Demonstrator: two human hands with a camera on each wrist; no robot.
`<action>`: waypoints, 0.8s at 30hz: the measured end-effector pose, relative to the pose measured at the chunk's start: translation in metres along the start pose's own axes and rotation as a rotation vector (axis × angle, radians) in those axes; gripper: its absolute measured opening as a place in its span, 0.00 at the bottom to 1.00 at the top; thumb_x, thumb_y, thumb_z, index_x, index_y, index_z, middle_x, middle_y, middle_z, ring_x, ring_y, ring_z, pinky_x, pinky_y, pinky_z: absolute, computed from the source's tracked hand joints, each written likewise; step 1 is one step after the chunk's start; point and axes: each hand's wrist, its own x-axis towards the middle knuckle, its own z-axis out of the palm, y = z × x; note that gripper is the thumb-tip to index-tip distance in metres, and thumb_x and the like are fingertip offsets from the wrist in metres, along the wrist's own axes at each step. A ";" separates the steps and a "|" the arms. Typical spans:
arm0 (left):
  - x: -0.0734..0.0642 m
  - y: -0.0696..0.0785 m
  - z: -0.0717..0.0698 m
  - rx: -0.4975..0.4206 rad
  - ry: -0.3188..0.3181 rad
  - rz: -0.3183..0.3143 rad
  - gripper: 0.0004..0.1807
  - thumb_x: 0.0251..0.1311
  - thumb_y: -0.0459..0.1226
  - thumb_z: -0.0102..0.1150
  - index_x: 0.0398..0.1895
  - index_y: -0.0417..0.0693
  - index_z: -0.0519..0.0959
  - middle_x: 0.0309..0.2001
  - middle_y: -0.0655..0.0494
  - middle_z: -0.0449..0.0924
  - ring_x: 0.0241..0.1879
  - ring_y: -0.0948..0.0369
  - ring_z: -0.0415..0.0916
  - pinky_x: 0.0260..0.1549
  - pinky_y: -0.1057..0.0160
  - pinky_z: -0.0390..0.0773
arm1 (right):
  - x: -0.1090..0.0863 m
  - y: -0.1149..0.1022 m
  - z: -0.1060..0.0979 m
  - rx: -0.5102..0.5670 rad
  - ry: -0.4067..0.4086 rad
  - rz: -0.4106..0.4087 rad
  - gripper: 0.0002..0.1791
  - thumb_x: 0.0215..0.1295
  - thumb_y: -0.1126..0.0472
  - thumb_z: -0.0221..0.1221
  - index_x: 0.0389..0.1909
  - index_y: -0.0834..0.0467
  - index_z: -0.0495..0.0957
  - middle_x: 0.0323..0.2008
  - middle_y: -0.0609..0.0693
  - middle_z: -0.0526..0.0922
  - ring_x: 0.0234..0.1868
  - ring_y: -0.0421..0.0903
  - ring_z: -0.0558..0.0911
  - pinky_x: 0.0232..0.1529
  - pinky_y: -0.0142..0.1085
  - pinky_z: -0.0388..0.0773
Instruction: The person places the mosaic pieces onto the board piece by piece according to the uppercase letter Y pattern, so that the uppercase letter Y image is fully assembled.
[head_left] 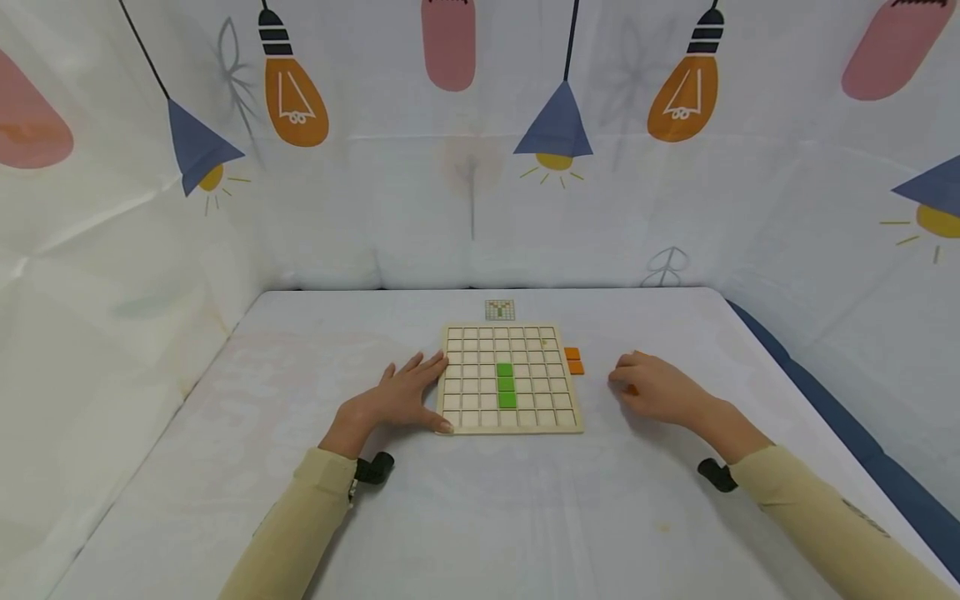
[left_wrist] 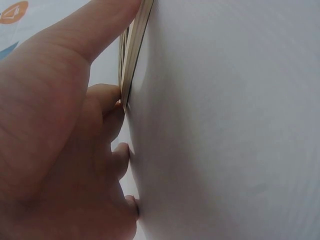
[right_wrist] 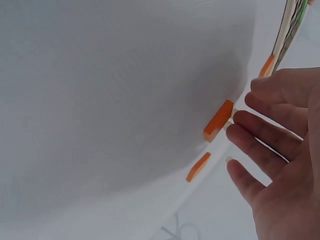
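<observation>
Orange tile (right_wrist: pixel 219 120) sits by right hand (head_left: pixel 657 388), perhaps touching.

1. White printed curtain (head_left: pixel 405 208) behind the table, creased at left.
2. Printed on it: 2 orange light bulbs (head_left: pixel 296 100) with black caps.
3. Also printed: 3 blue pendant lamps (head_left: pixel 555 125), the rightmost cut off.
4. 3 pink rounded shapes (head_left: pixel 448 50), all cut off.
5. White-covered table (head_left: pixel 525 517).
6. Dark blue fabric (head_left: pixel 832 404) along its right edge.
</observation>
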 end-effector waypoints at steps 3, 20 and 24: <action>0.000 -0.001 0.000 0.003 -0.003 -0.003 0.65 0.45 0.64 0.72 0.81 0.53 0.46 0.82 0.55 0.41 0.81 0.45 0.33 0.72 0.29 0.35 | -0.002 0.004 0.002 0.001 0.004 -0.003 0.13 0.59 0.68 0.62 0.45 0.59 0.87 0.42 0.50 0.83 0.42 0.45 0.77 0.47 0.43 0.81; -0.001 0.001 -0.002 -0.008 -0.008 -0.004 0.65 0.46 0.63 0.73 0.81 0.51 0.46 0.82 0.54 0.41 0.81 0.44 0.33 0.71 0.28 0.35 | -0.015 0.013 0.002 -0.045 0.017 -0.010 0.12 0.59 0.66 0.66 0.45 0.58 0.87 0.44 0.52 0.83 0.47 0.51 0.80 0.55 0.51 0.81; -0.001 0.002 -0.002 -0.012 -0.009 -0.006 0.65 0.46 0.62 0.73 0.81 0.51 0.47 0.82 0.54 0.41 0.81 0.44 0.33 0.71 0.28 0.35 | -0.016 0.015 0.004 -0.043 0.012 0.005 0.14 0.59 0.68 0.66 0.46 0.60 0.86 0.48 0.55 0.83 0.52 0.56 0.81 0.58 0.54 0.78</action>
